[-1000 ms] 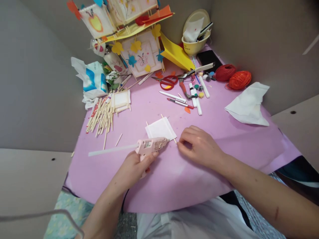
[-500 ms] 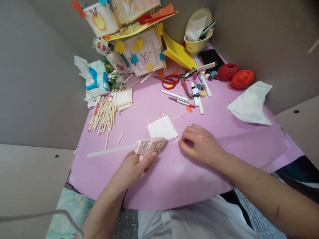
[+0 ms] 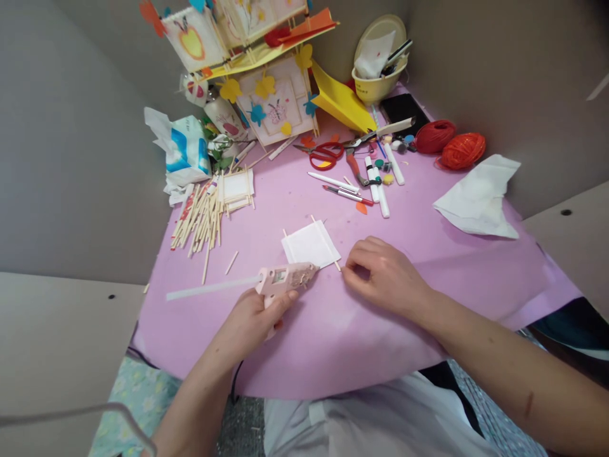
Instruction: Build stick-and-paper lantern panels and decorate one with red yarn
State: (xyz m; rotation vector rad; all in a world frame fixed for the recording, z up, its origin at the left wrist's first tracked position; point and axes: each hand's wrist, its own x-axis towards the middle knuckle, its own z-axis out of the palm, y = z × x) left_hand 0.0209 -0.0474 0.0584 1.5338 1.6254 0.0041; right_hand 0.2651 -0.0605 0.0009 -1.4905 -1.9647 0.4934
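Observation:
My left hand (image 3: 266,317) is wrapped round the handle of a pale pink hot glue gun (image 3: 280,280), a long clear glue stick (image 3: 209,289) sticking out of its back. Its nozzle meets the near edge of a small white paper panel (image 3: 309,245), which lies flat with thin wooden sticks along two sides. My right hand (image 3: 380,273) rests at the panel's right corner, thumb and fingertips pinched at the end of a wooden stick (image 3: 337,265). The fingers partly hide that end.
Left lie a heap of wooden sticks (image 3: 202,219), a framed paper panel (image 3: 236,188) and a tissue pack (image 3: 187,146). Behind stands a decorated stick-and-paper model (image 3: 273,101). Red scissors (image 3: 327,155), pens, markers, red yarn balls (image 3: 461,151) and a crumpled tissue (image 3: 478,197) lie at the right.
Almost nothing differs. The glue gun has shifted very slightly left; the right hand and the panel stay in place.

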